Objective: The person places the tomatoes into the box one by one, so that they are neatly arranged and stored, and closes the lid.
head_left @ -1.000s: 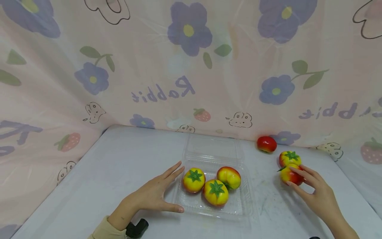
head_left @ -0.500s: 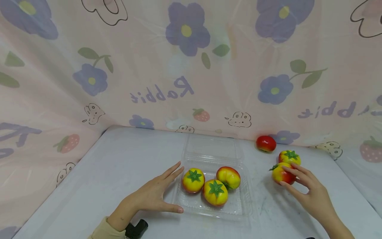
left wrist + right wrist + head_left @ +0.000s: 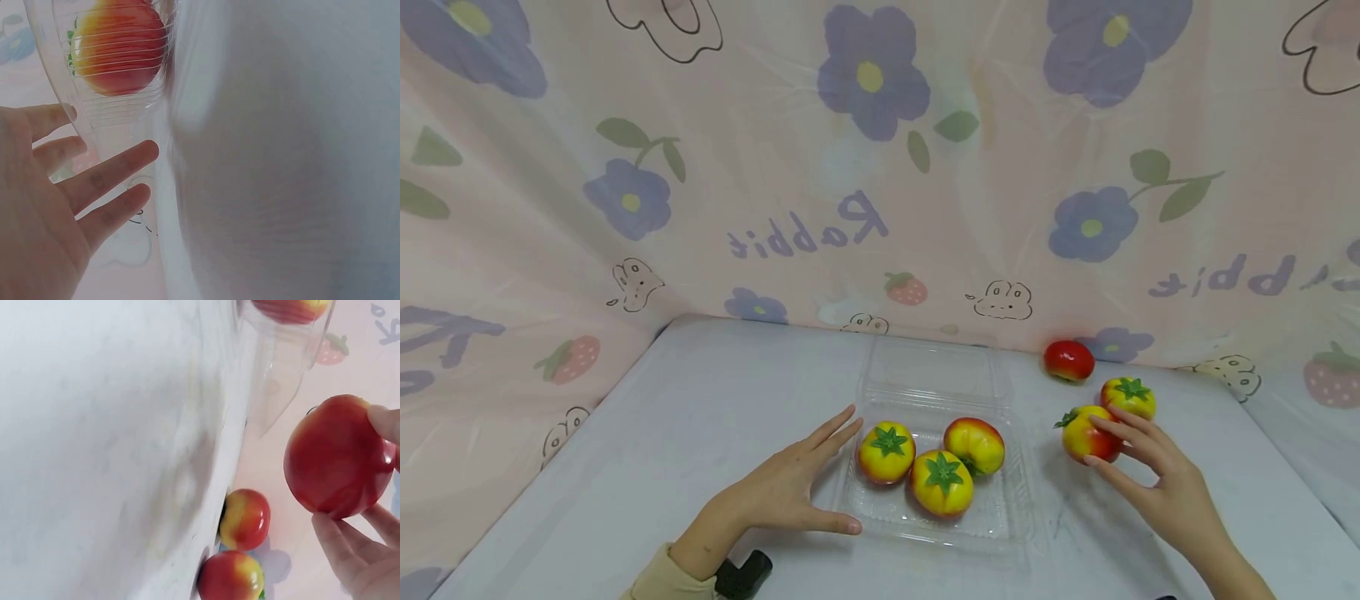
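Observation:
My right hand (image 3: 1176, 492) grips a red-and-yellow toy tomato (image 3: 1086, 435) between thumb and fingers, its green leafy top turned left. The right wrist view shows that tomato's red underside (image 3: 340, 456), raised off the table. Beside the clear plastic clamshell box (image 3: 1000, 529), my left hand (image 3: 782, 487) has its fingers spread and holds nothing; its fingertips are right at the box's left rim. Inside the box sit three toy tomatoes: one on the left (image 3: 886, 452), one in front (image 3: 942, 483), and one tipped on its side (image 3: 973, 446).
The box's lid (image 3: 936, 371) lies open toward the back. Two more toy tomatoes rest on the white table (image 3: 737, 383): a red one (image 3: 1069, 361) near the back edge and a yellow-topped one (image 3: 1129, 397) behind my right hand. A patterned curtain (image 3: 812, 167) hangs behind.
My right hand has moved left with the toy tomato, away from the yellow-topped one and nearer the box. The left hand has stayed in place.

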`<action>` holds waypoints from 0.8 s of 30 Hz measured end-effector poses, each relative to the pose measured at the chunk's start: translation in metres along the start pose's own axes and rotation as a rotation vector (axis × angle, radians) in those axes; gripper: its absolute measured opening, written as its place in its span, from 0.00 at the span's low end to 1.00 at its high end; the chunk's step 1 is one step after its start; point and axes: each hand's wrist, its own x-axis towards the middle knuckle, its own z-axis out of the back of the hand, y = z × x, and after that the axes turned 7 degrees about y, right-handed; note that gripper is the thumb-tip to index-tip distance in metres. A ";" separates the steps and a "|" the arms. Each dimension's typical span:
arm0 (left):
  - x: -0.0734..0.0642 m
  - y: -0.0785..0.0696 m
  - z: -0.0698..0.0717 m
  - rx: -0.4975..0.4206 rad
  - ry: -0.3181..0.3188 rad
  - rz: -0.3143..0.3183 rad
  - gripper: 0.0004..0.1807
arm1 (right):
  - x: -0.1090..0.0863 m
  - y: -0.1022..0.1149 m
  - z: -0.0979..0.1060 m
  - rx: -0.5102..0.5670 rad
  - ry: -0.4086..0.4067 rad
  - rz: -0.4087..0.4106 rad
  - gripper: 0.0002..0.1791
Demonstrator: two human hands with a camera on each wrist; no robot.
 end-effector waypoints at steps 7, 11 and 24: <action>0.000 0.001 0.000 -0.001 -0.004 -0.004 0.61 | 0.000 0.013 -0.003 0.031 -0.001 0.043 0.29; 0.000 0.001 0.000 0.000 -0.005 -0.002 0.61 | 0.000 0.019 -0.004 0.030 0.010 0.051 0.29; 0.000 0.001 0.000 0.004 -0.008 -0.013 0.61 | 0.000 0.033 -0.007 0.064 0.043 0.069 0.30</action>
